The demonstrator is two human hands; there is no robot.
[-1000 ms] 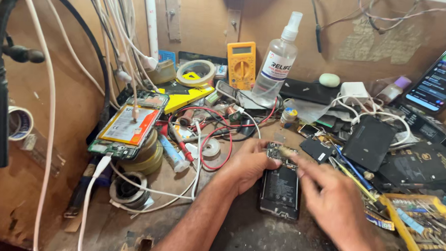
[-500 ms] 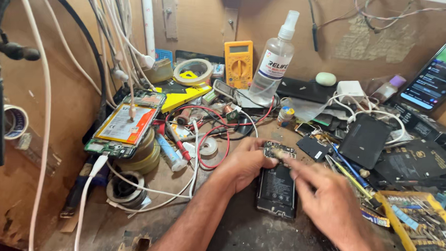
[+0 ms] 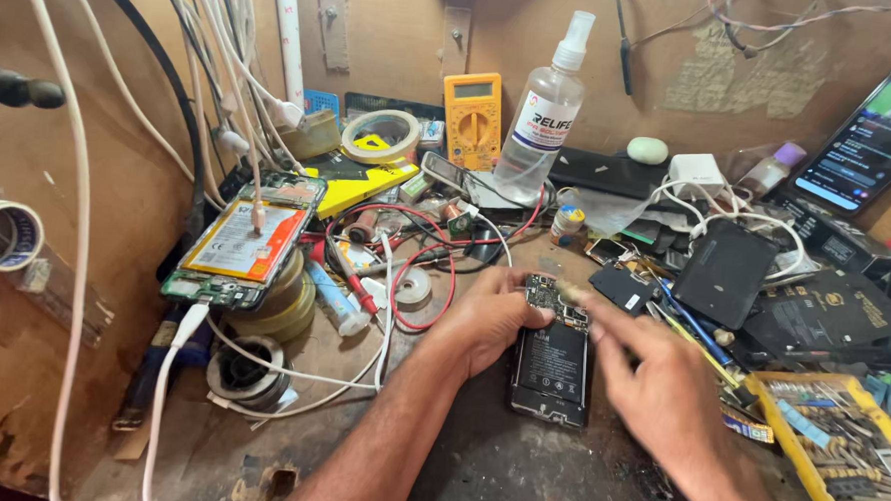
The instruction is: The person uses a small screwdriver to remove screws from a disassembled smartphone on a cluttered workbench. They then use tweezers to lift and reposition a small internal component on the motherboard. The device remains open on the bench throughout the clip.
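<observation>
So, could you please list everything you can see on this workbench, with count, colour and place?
opened black phone with exposed board: one, black, centre, under both hands
opened phone with orange battery: one, orange and green, left, on tape rolls
yellow multimeter: one, yellow, back centre
clear plastic spray bottle: one, clear with white nozzle, back centre
roll of pale tape: one, cream, back left
lit smartphone: one, black, leaning at back right
yellow tray of small bits: one, yellow, front right
red and white cables: several, mid bench
left hand: one, on the phone's left edge
right hand: one, blurred, beside the phone's right edge
</observation>
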